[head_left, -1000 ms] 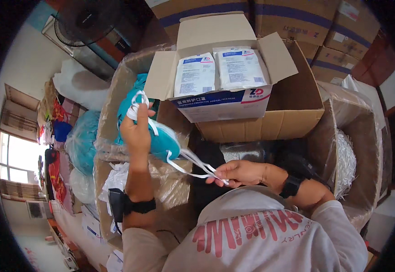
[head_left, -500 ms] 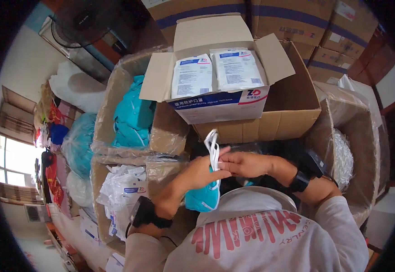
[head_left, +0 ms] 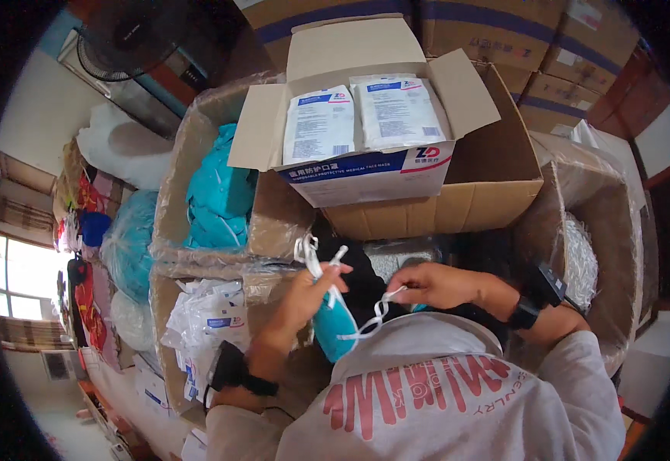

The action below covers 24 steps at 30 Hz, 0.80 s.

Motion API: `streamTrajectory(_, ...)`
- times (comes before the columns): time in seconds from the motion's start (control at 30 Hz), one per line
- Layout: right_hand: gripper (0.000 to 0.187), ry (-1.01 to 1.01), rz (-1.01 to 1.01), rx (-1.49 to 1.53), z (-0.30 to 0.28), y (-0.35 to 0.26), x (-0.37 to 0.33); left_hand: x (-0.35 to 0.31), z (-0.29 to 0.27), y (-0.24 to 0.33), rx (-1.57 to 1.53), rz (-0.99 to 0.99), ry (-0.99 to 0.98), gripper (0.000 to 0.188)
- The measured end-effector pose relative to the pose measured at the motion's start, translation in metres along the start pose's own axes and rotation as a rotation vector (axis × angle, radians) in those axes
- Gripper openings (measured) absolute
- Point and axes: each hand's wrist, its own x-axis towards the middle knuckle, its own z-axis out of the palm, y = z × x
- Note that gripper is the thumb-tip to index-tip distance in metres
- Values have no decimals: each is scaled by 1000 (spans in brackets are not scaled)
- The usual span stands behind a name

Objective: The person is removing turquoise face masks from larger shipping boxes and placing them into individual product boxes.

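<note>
"What's at the back of the room?"

"Brown cartons [head_left: 496,31] with a dark band, stacked up. In front, an opened white box [head_left: 373,178] sits at the mouth of a larger brown carton [head_left: 442,215], two white packets upright inside it."

"And the teal mask [head_left: 335,330]?"

"Hanging from the left hand [head_left: 312,293], close against the person's shirt [head_left: 435,392]. The fingers are curled in around its upper end, white loops poking out above them."

"The right hand [head_left: 423,286]?"

"Near the other, thumb and fingertips pinched together on a white strap [head_left: 379,311] that droops over to the mask's side."

"Anything on the left?"

"A plastic-lined carton [head_left: 172,203] with a teal heap [head_left: 219,188] in it, and nearer us, a pile of white packages [head_left: 208,307] in another one."
</note>
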Motion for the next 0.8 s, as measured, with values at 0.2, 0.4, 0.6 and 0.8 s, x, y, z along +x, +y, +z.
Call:
streamTrajectory(0.2,20,173,-126,-71,6,-6,19,7,47,-11,-376,-19,-68,27)
streamTrajectory(0.4,30,277,-58,-248,7,-8,16,14,56,-7,-339,-8,-151,25)
streamTrajectory(0.6,32,250,-134,-181,4,-8,11,9,49,0,-222,7,-160,26)
streamTrajectory(0.8,35,198,-81,-257,2,-9,7,8,41,-11,153,91,-217,26)
